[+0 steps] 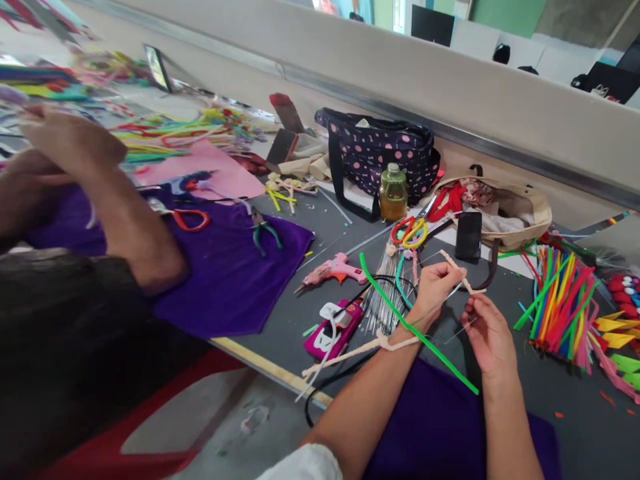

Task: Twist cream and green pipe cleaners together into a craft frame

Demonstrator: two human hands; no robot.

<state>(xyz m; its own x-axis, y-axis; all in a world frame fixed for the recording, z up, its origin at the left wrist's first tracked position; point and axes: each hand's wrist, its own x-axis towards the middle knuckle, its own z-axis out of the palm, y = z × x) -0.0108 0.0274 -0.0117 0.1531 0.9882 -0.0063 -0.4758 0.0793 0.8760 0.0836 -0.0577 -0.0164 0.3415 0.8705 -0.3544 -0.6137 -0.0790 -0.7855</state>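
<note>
L hand [436,283] + R hand [487,333], fingers pinching cream pipe cleaner [463,277]

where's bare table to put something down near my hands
Bare grey table lies right of your right hand, below the pipe-cleaner bundle. A smaller patch sits between the purple cloth and the pink glue gun. Around your left hand, wires, cord and the phone crowd it.

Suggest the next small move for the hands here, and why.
Probably another twist of the cream pipe cleaner: the left hand pinches it, the right hand steadies a thin wire beneath, and the cleaner's tail trails loose over the left wrist.
</note>
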